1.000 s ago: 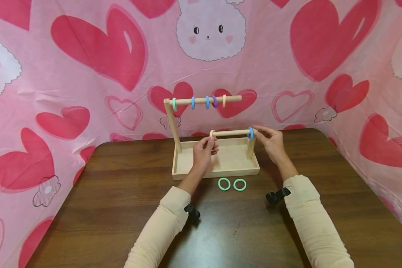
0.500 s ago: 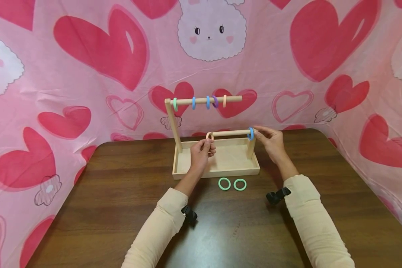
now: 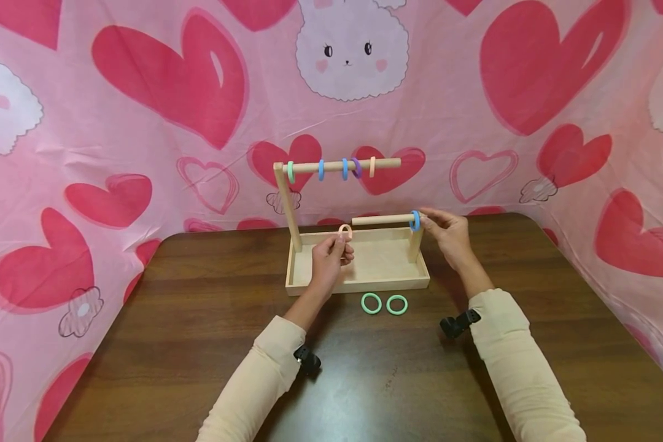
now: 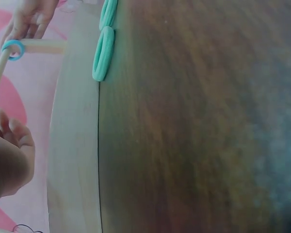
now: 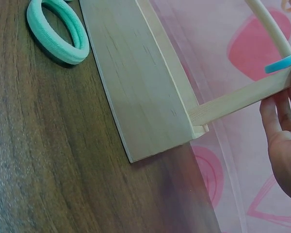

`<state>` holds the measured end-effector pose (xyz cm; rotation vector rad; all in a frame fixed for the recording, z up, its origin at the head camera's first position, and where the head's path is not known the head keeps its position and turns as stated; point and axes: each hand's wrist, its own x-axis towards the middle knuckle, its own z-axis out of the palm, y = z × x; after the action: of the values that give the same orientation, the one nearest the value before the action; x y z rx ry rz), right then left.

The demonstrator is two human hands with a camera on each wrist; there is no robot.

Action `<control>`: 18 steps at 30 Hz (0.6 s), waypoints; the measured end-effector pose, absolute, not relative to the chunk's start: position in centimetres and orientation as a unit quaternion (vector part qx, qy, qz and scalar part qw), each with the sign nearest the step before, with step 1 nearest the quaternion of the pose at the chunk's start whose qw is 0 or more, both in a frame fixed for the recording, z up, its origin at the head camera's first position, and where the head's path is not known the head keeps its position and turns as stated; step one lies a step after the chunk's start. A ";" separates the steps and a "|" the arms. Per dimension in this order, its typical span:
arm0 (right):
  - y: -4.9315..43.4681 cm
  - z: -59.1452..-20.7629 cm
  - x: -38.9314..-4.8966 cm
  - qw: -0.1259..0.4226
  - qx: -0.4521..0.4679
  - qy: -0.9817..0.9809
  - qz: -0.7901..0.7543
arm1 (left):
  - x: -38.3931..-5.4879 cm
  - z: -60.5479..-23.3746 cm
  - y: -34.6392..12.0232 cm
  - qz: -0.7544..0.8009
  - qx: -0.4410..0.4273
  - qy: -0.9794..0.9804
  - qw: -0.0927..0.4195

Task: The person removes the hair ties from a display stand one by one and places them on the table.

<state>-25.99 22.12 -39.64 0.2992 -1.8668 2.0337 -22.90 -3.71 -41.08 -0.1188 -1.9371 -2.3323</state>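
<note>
My left hand pinches a peach ring between thumb and fingers, just left of and slightly below the free end of the lower rod. That rod belongs to a wooden stand with a tray base. At the rod's right end hangs a blue ring, against the short post. My right hand grips the top of this post, its thumb beside the blue ring and its fingers behind. In the left wrist view the peach ring is out of sight.
Above, the upper rod carries several rings in green, blue, purple and peach, held by a tall left post. Two green rings, one left of the other, lie before the tray on the brown table. A pink cloth hangs behind.
My left hand has drawn the peach ring leftward off the lower rod's free end and slightly down. The right hand stays at the short post, and the blue ring keeps its place.
</note>
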 end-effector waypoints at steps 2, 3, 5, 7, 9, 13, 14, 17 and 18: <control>22.1 -39.6 -26.0 0.183 0.106 -0.665 0.716 | -22.7 -41.1 -3.8 -0.767 -0.040 -0.639 0.048; 22.2 -39.6 -26.0 0.183 0.105 -0.667 0.715 | -22.6 -41.1 -3.9 -0.766 -0.041 -0.639 0.046; 22.1 -39.6 -25.9 0.182 0.103 -0.666 0.716 | -22.4 -41.2 -4.0 -0.765 -0.039 -0.641 0.042; 22.1 -39.6 -25.9 0.180 0.104 -0.665 0.717 | -22.3 -41.3 -4.1 -0.765 -0.036 -0.642 0.039; 22.0 -39.6 -25.8 0.181 0.103 -0.664 0.719 | -22.2 -41.4 -4.1 -0.765 -0.034 -0.642 0.035; 22.0 -39.5 -25.8 0.182 0.095 -0.665 0.718 | -22.1 -41.4 -4.2 -0.770 -0.025 -0.638 0.018; 22.0 -39.5 -25.8 0.182 0.094 -0.664 0.719 | -22.0 -41.4 -4.3 -0.772 -0.024 -0.635 0.013; 22.0 -39.5 -25.8 0.181 0.098 -0.664 0.719 | -21.8 -41.5 -4.4 -0.778 -0.016 -0.628 -0.002; 22.0 -39.5 -25.9 0.181 0.100 -0.664 0.719 | -21.7 -41.5 -4.5 -0.780 -0.013 -0.625 -0.008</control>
<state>-25.86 22.02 -39.49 0.2811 -1.8747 2.0296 -21.69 -4.51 -41.52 -0.0401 -1.9734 -2.4636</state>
